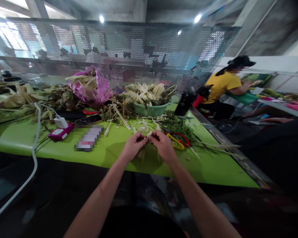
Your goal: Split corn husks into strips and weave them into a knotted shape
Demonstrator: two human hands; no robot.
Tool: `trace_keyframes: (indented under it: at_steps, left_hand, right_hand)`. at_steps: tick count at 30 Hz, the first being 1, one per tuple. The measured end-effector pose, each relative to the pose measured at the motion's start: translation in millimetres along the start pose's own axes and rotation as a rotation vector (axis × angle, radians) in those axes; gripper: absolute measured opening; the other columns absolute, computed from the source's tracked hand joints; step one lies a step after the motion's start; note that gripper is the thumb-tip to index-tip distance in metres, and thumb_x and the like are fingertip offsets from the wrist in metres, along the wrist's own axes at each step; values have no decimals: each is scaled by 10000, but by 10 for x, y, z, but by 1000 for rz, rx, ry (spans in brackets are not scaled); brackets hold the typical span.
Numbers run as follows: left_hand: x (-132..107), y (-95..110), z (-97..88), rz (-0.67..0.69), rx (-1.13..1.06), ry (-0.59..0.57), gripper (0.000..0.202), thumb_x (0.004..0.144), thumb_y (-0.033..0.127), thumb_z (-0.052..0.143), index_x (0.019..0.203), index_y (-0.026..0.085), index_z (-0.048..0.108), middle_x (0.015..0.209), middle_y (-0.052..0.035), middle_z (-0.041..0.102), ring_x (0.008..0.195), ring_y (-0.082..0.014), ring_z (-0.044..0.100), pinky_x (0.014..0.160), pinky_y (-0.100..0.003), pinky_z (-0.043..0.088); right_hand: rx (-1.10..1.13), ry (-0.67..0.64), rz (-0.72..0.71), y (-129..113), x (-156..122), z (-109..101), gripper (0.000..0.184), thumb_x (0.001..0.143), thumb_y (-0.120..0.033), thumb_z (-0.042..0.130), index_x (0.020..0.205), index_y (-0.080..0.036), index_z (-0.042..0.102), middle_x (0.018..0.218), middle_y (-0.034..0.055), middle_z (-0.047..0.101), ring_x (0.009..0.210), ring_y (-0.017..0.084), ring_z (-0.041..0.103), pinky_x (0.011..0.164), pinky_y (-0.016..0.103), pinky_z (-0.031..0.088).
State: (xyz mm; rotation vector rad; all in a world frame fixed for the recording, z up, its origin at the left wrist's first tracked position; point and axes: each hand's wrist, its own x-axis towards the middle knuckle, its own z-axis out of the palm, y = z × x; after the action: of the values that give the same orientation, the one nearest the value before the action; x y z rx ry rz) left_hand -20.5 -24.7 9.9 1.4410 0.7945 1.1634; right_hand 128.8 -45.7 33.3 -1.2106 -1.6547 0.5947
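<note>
Over the green table (109, 162), my left hand (134, 144) and my right hand (162, 145) meet at the fingertips. Both are closed in a pinch on a small pale piece of corn husk (149, 135). Below the fingers hangs more of the pale, leaf-like husk, partly hidden by the hands. Just right of my right hand lie scissors (180, 140) with red and yellow handles. Husk scraps (142, 127) are scattered beyond the fingers. Farther back, a green plastic basket (151, 110) holds a heap of pale folded husk pieces (146, 92).
Left of my hands lie a phone (89, 137) and a purple box with a white plug (61, 123) and cable. Behind are dried husks (57, 97) and a pink bag (95, 87). A black bottle-like object (185, 103) stands back right. A person in yellow (222, 86) sits at another table.
</note>
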Motion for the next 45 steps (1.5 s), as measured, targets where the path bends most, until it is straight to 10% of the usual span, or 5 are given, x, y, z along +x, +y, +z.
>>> trace_keyframes:
  at_steps: [12, 29, 40, 45]
  left_hand:
    - [12, 18, 4, 3, 92, 44, 142, 728, 294, 620, 757, 163, 573, 700, 10, 554, 675, -123, 493, 666, -247, 380]
    - [-9, -4, 70, -102, -317, 218, 188, 667, 295, 670, 729, 159, 556, 626, 40, 518, 589, -77, 469, 630, -215, 376]
    - [-22, 4, 1, -58, -306, 343, 138, 646, 261, 659, 690, 167, 568, 635, 30, 517, 587, -81, 455, 585, -209, 371]
    - [-18, -29, -3, -63, -314, 337, 153, 635, 269, 673, 695, 164, 579, 639, 29, 522, 592, -84, 457, 588, -210, 370]
  right_hand:
    - [38, 74, 4, 45, -32, 76, 176, 814, -361, 561, 782, -188, 557, 706, -2, 545, 670, 153, 486, 648, 271, 403]
    - [-9, 69, -46, -18, -77, 112, 178, 816, -346, 597, 850, -189, 674, 811, 47, 681, 739, 183, 606, 706, 306, 469]
    - [-927, 128, 91, 533, -144, -824, 263, 774, -246, 587, 1024, -198, 652, 995, 105, 645, 898, 250, 565, 778, 352, 406]
    - [-1084, 78, 187, 566, -15, -872, 300, 719, -178, 596, 1014, -210, 639, 928, 98, 663, 851, 241, 577, 718, 322, 379]
